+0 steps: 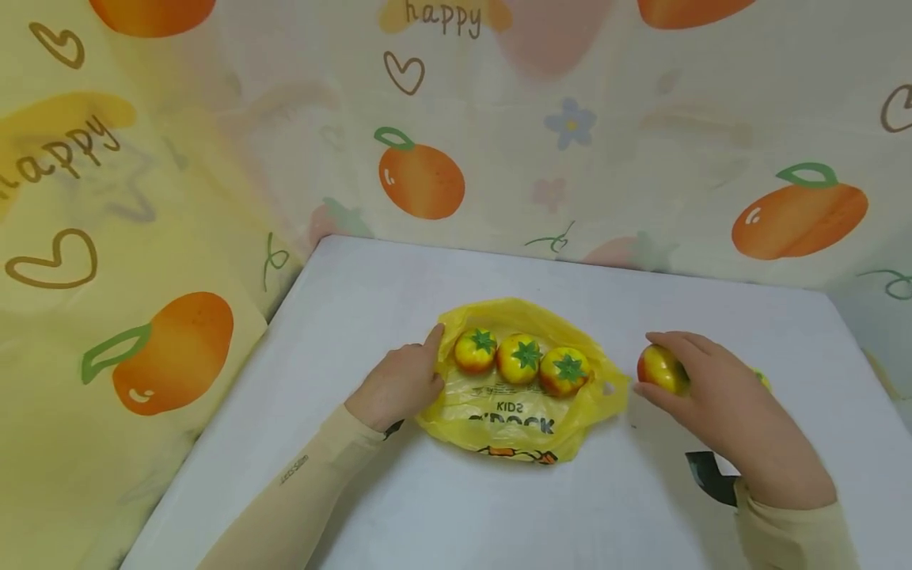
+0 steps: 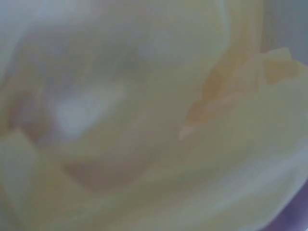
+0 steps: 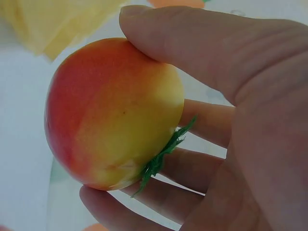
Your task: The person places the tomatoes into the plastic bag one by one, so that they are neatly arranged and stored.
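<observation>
A yellow plastic bag (image 1: 523,305) lies on the white table with its mouth spread. Inside it sit three red-and-yellow toy tomatoes (image 1: 518,359) in a row, green leafy tops up. My left hand (image 1: 399,384) grips the bag's left edge, with index finger and thumb apart along the rim; bag film (image 2: 159,159) blurs the left wrist view and hides the other fingers. Right of the bag, my right hand (image 1: 727,396) holds another toy tomato (image 3: 110,115) between thumb and fingers, its green top turned toward the palm.
Behind my right hand, a bit of another yellow-green thing (image 1: 763,379) shows, mostly hidden. The table (image 1: 399,507) backs onto a cloth (image 1: 499,158) printed with oranges and hearts, which also runs along the left side.
</observation>
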The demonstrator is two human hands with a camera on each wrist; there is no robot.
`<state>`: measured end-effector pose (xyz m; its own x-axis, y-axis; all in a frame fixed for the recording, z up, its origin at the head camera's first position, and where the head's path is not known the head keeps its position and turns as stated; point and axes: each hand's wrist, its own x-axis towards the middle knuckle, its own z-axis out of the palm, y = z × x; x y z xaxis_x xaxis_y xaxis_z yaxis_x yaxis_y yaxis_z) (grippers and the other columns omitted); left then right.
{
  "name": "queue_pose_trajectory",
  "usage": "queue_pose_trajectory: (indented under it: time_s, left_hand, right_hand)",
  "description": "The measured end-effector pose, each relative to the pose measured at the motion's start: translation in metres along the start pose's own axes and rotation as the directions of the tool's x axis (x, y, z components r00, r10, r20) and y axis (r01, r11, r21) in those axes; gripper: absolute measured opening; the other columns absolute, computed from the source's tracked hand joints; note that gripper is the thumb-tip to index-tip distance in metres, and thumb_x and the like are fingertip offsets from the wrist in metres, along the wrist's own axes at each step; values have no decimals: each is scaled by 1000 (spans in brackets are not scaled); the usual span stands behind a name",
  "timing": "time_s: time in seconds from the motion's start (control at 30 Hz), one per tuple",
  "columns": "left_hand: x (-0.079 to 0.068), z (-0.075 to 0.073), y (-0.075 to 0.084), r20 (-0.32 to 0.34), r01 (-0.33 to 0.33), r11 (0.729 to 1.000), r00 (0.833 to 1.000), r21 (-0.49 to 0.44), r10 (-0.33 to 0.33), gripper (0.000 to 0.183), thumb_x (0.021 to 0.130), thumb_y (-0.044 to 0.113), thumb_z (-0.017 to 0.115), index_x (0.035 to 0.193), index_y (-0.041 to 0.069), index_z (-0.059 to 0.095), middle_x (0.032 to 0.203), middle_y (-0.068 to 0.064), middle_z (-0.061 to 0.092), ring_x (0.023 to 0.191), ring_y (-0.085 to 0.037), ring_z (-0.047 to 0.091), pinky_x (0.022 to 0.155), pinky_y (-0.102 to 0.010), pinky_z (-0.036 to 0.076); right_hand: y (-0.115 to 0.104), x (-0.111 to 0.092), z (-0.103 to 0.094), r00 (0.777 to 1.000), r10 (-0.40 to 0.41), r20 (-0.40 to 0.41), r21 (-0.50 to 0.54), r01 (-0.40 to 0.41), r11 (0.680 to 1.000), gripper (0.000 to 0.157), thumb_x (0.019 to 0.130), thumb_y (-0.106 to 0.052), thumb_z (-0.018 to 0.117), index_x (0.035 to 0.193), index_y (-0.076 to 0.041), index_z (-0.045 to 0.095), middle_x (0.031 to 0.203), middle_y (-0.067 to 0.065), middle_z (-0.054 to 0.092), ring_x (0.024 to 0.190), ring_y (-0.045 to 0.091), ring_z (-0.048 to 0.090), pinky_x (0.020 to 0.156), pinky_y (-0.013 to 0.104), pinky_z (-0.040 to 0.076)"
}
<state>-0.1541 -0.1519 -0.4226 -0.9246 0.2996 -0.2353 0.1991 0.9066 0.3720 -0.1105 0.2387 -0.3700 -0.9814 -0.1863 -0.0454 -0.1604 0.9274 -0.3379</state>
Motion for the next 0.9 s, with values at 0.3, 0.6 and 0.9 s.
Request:
queue_pose_trajectory:
  time_s: [0.3, 0.6, 0.9]
  left_hand:
    - [0, -1, 0, -7, 5, 1000, 1000, 3, -5, 75, 102, 11, 62, 168, -4, 29, 82, -9, 63, 59, -19, 51, 55, -28, 41]
    - [0, -1, 0, 2, 16, 1000, 1000, -6, -16, 76, 102, 11, 63, 168, -3, 28, 87, -11, 66, 60, -19, 52, 55, -29, 43]
    - [0, -1, 1, 4, 11, 1000, 1000, 4, -11, 76, 102, 11, 63, 168, -2, 28, 96, -15, 70, 67, -21, 57, 61, -30, 46]
  right_hand:
    - [-37, 17, -1, 997, -76, 0, 52, 76, 996, 72, 97, -41, 81, 156, -9, 54, 156, 22, 56, 139, 47, 53, 112, 70, 45]
    - [-74, 34, 8, 992, -113, 54, 101, 107, 989, 72, 98, -43, 79, 157, -11, 53, 158, 16, 55, 145, 43, 51, 119, 68, 41]
    - [-108, 46, 30, 985, -153, 82, 111, 144, 983, 71, 96, -44, 81, 156, -16, 56, 156, 12, 57, 144, 38, 54, 120, 62, 45]
